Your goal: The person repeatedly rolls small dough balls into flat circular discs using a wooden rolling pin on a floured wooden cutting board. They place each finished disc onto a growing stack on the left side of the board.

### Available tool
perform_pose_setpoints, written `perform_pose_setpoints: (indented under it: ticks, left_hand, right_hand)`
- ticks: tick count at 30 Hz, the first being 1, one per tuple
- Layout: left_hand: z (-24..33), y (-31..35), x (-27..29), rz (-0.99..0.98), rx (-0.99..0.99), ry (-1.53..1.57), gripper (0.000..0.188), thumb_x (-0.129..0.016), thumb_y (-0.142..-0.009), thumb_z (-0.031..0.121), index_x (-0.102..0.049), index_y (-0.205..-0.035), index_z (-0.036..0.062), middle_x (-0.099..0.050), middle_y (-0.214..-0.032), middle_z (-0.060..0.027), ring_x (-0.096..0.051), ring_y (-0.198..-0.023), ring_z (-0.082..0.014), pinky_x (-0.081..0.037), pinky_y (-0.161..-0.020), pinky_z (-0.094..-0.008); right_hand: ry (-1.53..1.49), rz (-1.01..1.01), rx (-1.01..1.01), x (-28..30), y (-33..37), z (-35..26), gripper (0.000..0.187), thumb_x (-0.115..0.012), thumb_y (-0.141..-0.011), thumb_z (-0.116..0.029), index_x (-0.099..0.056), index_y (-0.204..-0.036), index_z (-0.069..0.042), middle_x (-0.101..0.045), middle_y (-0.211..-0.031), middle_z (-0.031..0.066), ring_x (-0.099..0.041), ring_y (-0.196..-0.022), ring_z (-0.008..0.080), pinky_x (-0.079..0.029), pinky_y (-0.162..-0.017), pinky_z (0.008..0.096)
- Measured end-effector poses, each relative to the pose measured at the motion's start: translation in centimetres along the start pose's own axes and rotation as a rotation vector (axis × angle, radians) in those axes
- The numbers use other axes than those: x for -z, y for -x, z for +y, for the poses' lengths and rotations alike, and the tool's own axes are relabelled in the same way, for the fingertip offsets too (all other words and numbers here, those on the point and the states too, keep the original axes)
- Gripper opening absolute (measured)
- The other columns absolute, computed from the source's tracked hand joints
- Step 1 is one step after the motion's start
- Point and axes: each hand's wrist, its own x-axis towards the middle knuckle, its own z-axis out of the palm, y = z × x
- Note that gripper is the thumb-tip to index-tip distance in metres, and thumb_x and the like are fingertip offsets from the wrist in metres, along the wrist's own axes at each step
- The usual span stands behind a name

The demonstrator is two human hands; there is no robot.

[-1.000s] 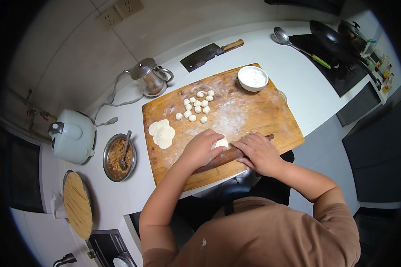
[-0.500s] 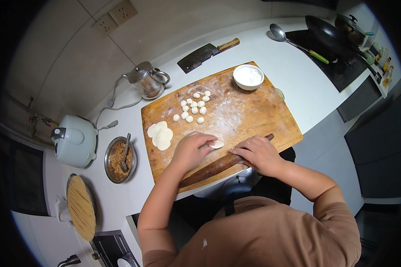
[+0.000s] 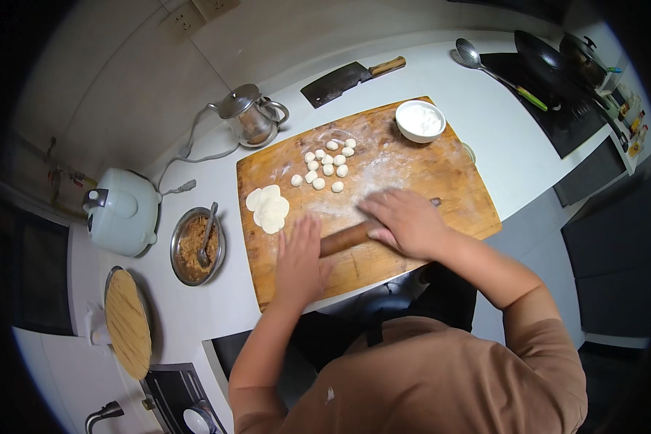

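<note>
A brown wooden rolling pin (image 3: 346,239) lies slantwise across a floured wooden cutting board (image 3: 441,170). My left hand (image 3: 301,262) rests on its left end, fingers stretched out and slightly blurred. Toward the other end, my right hand (image 3: 406,223) lies over the pin with extended fingers and the thumb on the near side. No dough shows under the pin; that spot is partly hidden by my hands. Several small dough balls (image 3: 328,170) sit beyond the pin. Flat round dough wrappers (image 3: 271,211) overlap on the board's left side, just beyond my left hand.
A white bowl of flour (image 3: 420,121) stands at the board's far right corner. Behind the board are a cleaver (image 3: 338,84) and a metal kettle (image 3: 249,119). Left of it are a metal bowl of filling (image 3: 191,249) with a spoon and a round tray (image 3: 129,325).
My left hand has left the small dough disc and moved onto the rolling pin's left end. The pin has moved farther from me, and the disc is out of sight.
</note>
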Motion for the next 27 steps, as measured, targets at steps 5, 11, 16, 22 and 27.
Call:
perform_pose_setpoints:
  ticks: [5,11,16,22,27]
  left_hand:
    - [-1.9,-4.0,0.5,0.12,0.057,0.017,0.076,-0.063,-0.093,0.035,-0.031,-0.153,0.0011,-0.029,-0.161,-0.0197,-0.027,-0.149,-0.0336,-0.016,-0.123,-0.0509]
    - [0.4,1.5,1.4,-0.104,-0.015,0.056,0.087,-0.072,-0.085,0.03,-0.028,-0.154,0.0002,-0.027,-0.161,-0.0208,-0.024,-0.15,-0.0351,-0.017,-0.122,-0.0504]
    - [-0.9,1.6,0.3,-0.033,0.033,0.071,0.083,-0.07,-0.088,0.034,-0.03,-0.153,0.0006,-0.029,-0.16,-0.0202,-0.027,-0.149,-0.0349,-0.02,-0.122,-0.0498]
    - [-2.1,-0.4,0.8,0.049,0.075,0.046,0.081,-0.069,-0.089,0.034,-0.031,-0.153,0.0009,-0.029,-0.161,-0.0196,-0.028,-0.149,-0.0343,-0.02,-0.122,-0.05]
    - [-0.6,3.6,1.6,-0.13,-0.047,0.057,0.089,-0.073,-0.085,0.034,-0.028,-0.155,0.0025,-0.026,-0.162,-0.0179,-0.025,-0.151,-0.0324,-0.019,-0.122,-0.05]
  right_hand:
    - [0.114,0.088,-0.119,-2.8,-2.8,2.5,0.056,-0.059,-0.093,-0.039,-0.055,-0.137,-0.004,-0.053,-0.141,0.0171,-0.046,-0.135,0.0385,-0.037,-0.112,0.0465]
    - [0.037,-0.056,0.011,0.4,2.6,-1.8,0.068,-0.065,-0.087,-0.046,-0.052,-0.14,-0.006,-0.053,-0.142,0.0163,-0.046,-0.135,0.0366,-0.038,-0.11,0.0463]
    - [0.065,-0.017,0.037,-0.4,0.1,-1.2,0.065,-0.062,-0.091,-0.047,-0.051,-0.141,-0.007,-0.052,-0.144,0.014,-0.045,-0.136,0.0356,-0.039,-0.11,0.048]
    - [0.043,0.046,-0.017,-2.0,-2.1,0.0,0.068,-0.063,-0.09,-0.045,-0.049,-0.142,-0.004,-0.05,-0.145,0.0181,-0.045,-0.135,0.0391,-0.038,-0.11,0.0488]
    - [-0.016,-0.066,0.028,0.1,3.7,-2.9,0.075,-0.066,-0.088,-0.045,-0.045,-0.145,0.0,-0.05,-0.144,0.0213,-0.046,-0.135,0.0389,-0.037,-0.111,0.0473]
